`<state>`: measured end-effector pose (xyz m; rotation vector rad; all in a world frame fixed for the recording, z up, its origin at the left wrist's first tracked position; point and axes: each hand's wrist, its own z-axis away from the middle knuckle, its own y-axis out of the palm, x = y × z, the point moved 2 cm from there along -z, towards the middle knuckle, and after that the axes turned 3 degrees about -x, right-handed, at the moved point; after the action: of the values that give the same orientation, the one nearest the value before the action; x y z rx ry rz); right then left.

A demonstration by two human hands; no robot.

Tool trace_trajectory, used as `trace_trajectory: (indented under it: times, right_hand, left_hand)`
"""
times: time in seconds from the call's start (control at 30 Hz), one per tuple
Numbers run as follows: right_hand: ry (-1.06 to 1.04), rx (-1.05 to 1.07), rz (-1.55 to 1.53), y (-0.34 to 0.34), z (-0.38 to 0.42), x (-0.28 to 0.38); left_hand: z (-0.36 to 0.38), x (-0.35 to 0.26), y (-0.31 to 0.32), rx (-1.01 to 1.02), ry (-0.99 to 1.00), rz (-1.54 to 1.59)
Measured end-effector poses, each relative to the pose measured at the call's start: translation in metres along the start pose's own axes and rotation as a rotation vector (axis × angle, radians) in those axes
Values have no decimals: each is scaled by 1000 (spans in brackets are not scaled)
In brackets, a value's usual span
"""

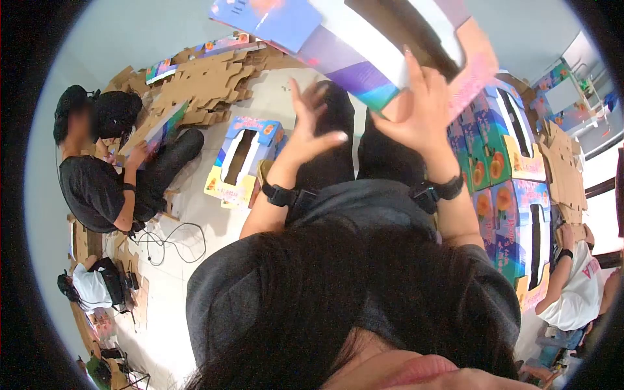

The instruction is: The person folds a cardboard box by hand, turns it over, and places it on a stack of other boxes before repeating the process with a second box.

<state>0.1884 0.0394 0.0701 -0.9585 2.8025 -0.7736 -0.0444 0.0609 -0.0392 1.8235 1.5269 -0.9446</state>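
A printed cardboard box (pixel 354 62) with a long open slot and white inner panels is tilted in front of me, at the top of the view. My right hand (pixel 422 107) lies against its near side, thumb out and fingers apart, overlapping the edge of the slot. To the left, my left hand (pixel 309 120) hangs in the air above my knee, fingers spread and holding nothing. A gap separates it from the box. What supports the box from below is hidden. Both wrists wear black bands.
Another slotted box (pixel 244 159) stands on the floor at left. Stacked printed boxes (pixel 497 188) rise close on my right. Flattened cardboard (pixel 211 88) lies at the back left. A seated person (pixel 97 188) handles a printed sheet; a black cable (pixel 172 240) loops nearby.
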Motion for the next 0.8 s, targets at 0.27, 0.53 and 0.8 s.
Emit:
trace_trajectory:
  times: [0.27,0.53,0.8]
  right_hand:
    - [-94,75,114,-13,38,-7]
    - [-223,59,165,-7,56,-4]
    - [-158,143,167,-3,52,-6]
  left_hand:
    - [-6,-2,-19,-255,12,280]
    - [16,34,-26,-383,-269,556]
    - [7,20,-16,-475,-297,480]
